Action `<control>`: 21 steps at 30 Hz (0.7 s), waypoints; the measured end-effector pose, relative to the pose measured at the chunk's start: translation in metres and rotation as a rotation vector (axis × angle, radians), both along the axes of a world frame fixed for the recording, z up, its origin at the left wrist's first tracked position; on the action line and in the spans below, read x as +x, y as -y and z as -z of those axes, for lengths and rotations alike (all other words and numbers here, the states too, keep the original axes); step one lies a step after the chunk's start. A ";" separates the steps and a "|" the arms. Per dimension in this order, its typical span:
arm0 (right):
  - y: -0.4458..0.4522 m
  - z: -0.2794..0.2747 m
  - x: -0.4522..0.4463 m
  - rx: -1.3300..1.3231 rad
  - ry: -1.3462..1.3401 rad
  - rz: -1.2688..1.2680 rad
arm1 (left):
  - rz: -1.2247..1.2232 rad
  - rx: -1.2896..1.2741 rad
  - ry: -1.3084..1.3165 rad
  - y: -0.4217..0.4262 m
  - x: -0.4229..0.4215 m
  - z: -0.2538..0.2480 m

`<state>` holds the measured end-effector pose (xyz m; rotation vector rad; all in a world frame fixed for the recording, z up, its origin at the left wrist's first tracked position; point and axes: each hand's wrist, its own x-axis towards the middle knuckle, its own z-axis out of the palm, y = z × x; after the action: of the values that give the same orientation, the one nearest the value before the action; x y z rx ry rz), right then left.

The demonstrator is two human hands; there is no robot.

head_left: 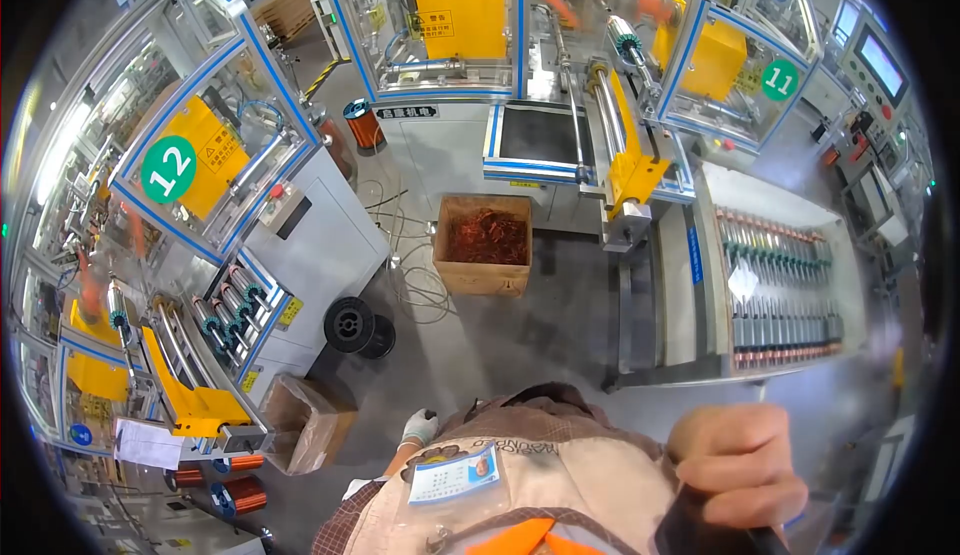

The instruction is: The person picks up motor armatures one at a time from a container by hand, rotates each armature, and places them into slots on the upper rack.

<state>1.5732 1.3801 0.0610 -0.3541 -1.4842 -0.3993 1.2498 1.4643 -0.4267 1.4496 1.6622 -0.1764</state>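
My left hand (420, 425), in a white glove, hangs low beside my body above the grey floor. Its fingers are foreshortened, so I cannot see whether they are curled round anything. Close to the camera at the lower right, my bare right hand (740, 465) is closed in a fist. Something dark shows below its fingers, but what it grips is hidden. Between the hands are my beige and brown checked clothing (570, 465) and a badge (455, 477) in a clear sleeve.
Ahead stands a cardboard box (485, 280) of copper-coloured wire scraps. A black spool (350, 325) and an open carton (310, 425) are on the floor at left. A white bin (850, 285) holds rows of wound rotors at right. Machines 12 (170, 170) and 11 (780, 79) flank me.
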 end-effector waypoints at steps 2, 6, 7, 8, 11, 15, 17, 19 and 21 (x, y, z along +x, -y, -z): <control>0.001 0.000 -0.001 -0.006 -0.007 0.004 | -0.005 -0.005 0.000 0.000 0.001 -0.001; -0.001 -0.001 0.000 -0.010 -0.004 -0.010 | 0.004 0.003 0.003 0.001 0.001 -0.003; -0.001 -0.001 -0.001 -0.007 -0.009 -0.006 | 0.002 0.001 0.004 0.002 0.000 0.000; 0.001 0.001 -0.002 -0.003 -0.025 0.012 | 0.000 0.000 0.005 0.002 -0.001 0.002; 0.002 0.002 -0.001 -0.008 -0.039 -0.004 | 0.003 -0.008 0.009 0.002 0.000 0.000; 0.002 0.002 -0.001 -0.028 -0.038 -0.064 | 0.001 -0.004 0.012 0.003 -0.002 0.002; 0.003 -0.001 -0.003 -0.055 -0.042 -0.018 | 0.002 0.000 0.016 0.004 -0.001 -0.002; 0.003 -0.001 -0.004 -0.068 -0.049 0.011 | -0.006 -0.004 0.013 0.004 -0.002 0.000; 0.004 0.000 -0.005 -0.069 -0.059 0.022 | -0.010 -0.010 0.013 0.003 -0.003 0.002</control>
<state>1.5683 1.3761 0.0612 -0.4334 -1.4395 -0.3529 1.2468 1.4613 -0.4283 1.4320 1.6558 -0.1693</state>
